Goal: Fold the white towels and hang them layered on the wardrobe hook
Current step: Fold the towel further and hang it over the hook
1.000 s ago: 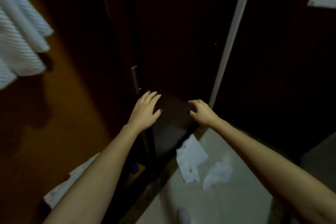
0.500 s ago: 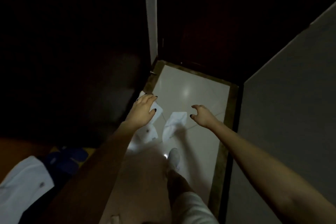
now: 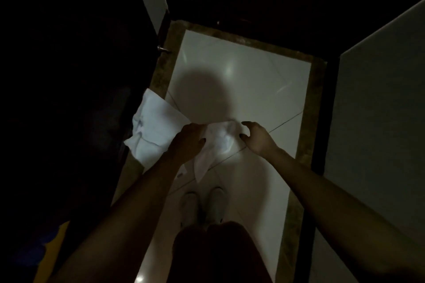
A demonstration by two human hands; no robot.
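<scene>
**A:** Where is the towel now?

**B:** The small crumpled white towel (image 3: 218, 142) is on the glossy white tiled floor (image 3: 241, 71), between the two hands. Half a second ago both hands hung above it, empty. Now they have come down to it, the left hand (image 3: 190, 142) over its left edge and the right hand (image 3: 257, 139) at its right edge.

**A:** Gripped?

**B:** On the right, the fingers (image 3: 249, 124) are curved and spread. Thumb and forefinger sit apart at the cloth's edge, not closed on it. On the left I cannot tell. Only the back of the hand shows, and its fingers are out of sight over the cloth.

**A:** What does that mean for the job?

**B:** I judge the pick-up of the first towel is only beginning, with no folding or hanging done yet. The larger white towel (image 3: 156, 128) lies untouched just beside it, to the left, against the dark wardrobe (image 3: 69, 99).

**A:** What can't you make out?

**B:** Whether the small towel has left the floor at all, because the light is too dim. The left forearm also covers its lower corner. The hook is nowhere in view, and the wardrobe is nearly black. White shoes (image 3: 202, 204) stand below the towel, and a grey wall (image 3: 379, 122) rises on the right.
</scene>
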